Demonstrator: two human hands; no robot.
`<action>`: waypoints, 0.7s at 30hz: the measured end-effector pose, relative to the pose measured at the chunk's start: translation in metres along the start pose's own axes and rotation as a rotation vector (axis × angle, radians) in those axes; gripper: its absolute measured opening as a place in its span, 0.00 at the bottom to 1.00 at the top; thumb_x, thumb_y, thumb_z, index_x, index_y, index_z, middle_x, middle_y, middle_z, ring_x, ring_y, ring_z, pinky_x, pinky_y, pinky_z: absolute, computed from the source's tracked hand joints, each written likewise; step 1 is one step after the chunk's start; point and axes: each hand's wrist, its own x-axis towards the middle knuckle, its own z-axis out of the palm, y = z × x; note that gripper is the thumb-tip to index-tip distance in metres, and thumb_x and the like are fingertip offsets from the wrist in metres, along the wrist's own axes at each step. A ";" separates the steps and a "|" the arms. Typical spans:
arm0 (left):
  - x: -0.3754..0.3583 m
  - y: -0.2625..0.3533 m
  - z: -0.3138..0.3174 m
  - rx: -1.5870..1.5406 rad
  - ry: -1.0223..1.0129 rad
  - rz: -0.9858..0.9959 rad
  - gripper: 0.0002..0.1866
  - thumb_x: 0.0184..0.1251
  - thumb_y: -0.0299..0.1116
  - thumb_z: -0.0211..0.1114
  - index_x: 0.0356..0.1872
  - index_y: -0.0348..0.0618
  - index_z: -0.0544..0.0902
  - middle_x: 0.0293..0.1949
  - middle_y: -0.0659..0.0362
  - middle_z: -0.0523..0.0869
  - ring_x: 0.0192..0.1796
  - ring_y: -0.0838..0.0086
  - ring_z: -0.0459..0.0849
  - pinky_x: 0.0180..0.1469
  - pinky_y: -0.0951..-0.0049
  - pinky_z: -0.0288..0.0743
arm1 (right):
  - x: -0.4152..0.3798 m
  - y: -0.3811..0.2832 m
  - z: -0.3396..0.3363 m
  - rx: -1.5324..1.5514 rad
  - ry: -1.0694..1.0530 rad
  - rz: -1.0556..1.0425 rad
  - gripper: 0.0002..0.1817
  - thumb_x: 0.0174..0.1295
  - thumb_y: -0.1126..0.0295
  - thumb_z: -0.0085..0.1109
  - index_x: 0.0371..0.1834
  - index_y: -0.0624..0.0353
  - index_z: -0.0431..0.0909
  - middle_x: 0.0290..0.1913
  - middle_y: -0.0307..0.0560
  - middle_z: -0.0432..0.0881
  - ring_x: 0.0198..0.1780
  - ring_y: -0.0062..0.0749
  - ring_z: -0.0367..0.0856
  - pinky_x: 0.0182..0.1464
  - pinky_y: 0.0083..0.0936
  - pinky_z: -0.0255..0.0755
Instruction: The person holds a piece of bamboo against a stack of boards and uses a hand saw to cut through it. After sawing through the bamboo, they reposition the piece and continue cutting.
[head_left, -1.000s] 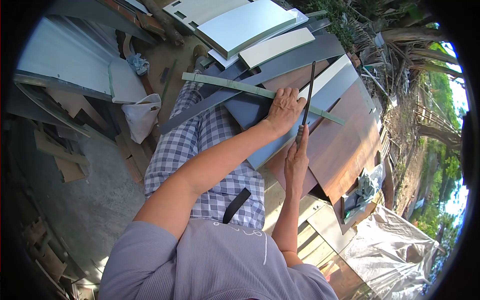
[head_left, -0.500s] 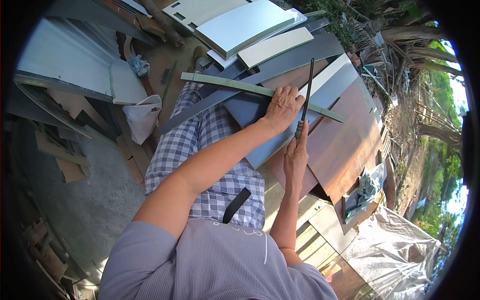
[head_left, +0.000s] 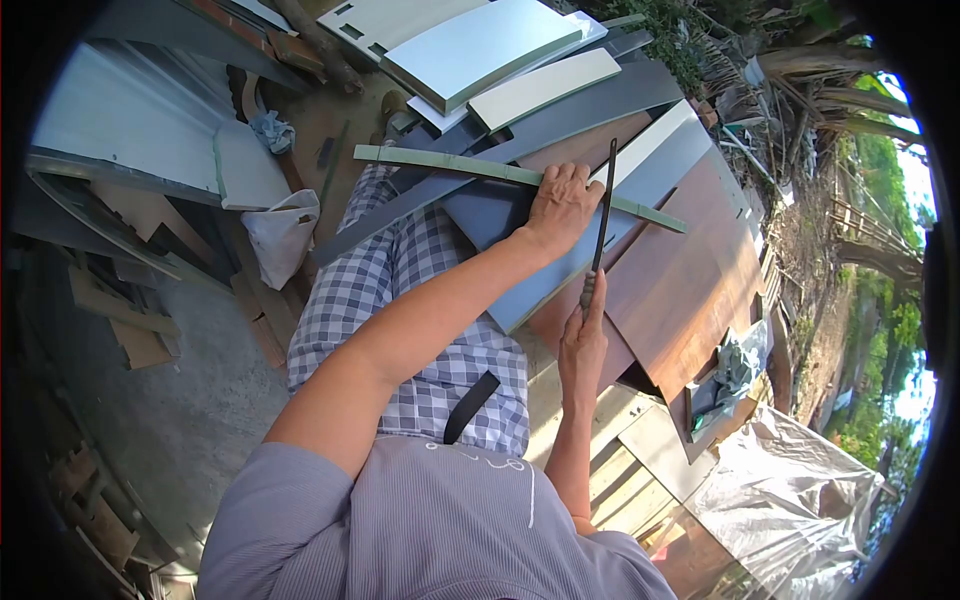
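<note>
My left hand point(head_left: 562, 208) is closed around a narrow green bamboo strip point(head_left: 450, 162), pressing it down across the stacked boards. The strip runs from above my thigh on the left to the brown board on the right. In my right hand point(head_left: 583, 345) is a slim saw point(head_left: 606, 215) with a dark thin blade and a ribbed handle, a forefinger stretched along the handle. Its blade crosses the strip just right of my left knuckles; its teeth are too small to make out. Beneath lie a blue-grey panel point(head_left: 490, 225) and a brown wooden board point(head_left: 690, 285).
White panels point(head_left: 480, 50) are piled at the far end. A white bag point(head_left: 282, 238) hangs at the left beside leaning boards. Crumpled pale-blue plastic point(head_left: 738, 368) and a silvery sheet point(head_left: 790, 490) lie at the right. My checked-trousered legs point(head_left: 350, 310) are against the stack.
My right hand has drawn the saw back toward my body, so its tip is nearer the bamboo strip. My left hand keeps its hold; the whole view has shifted slightly.
</note>
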 end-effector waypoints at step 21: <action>0.002 0.000 0.001 0.025 -0.006 -0.015 0.06 0.60 0.28 0.57 0.33 0.47 0.82 0.37 0.57 0.79 0.46 0.67 0.76 0.50 0.67 0.65 | -0.007 0.013 0.006 -0.007 0.048 -0.031 0.30 0.74 0.68 0.39 0.77 0.35 0.49 0.44 0.62 0.83 0.38 0.57 0.84 0.41 0.42 0.73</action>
